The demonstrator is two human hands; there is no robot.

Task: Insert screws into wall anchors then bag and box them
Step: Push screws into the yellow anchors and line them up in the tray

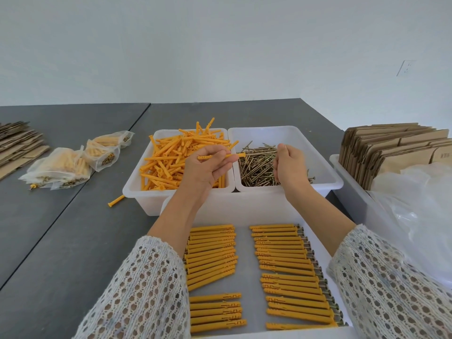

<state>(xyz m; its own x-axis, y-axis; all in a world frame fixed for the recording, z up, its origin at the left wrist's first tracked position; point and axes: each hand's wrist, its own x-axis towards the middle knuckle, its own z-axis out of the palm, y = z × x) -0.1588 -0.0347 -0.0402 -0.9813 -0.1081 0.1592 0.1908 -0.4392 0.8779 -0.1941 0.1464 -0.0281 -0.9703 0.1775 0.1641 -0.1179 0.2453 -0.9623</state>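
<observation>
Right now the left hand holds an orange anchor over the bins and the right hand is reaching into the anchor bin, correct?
Not quite. The head view shows the right hand over the screw bin, above the screws, not the anchor bin. The left hand does hold an orange anchor over the bins.

Bare table (73,241) lies open on the left; bins (137,192) ahead, a cardboard stack (391,148) and plastic bags (415,204) crowd the right.
</observation>
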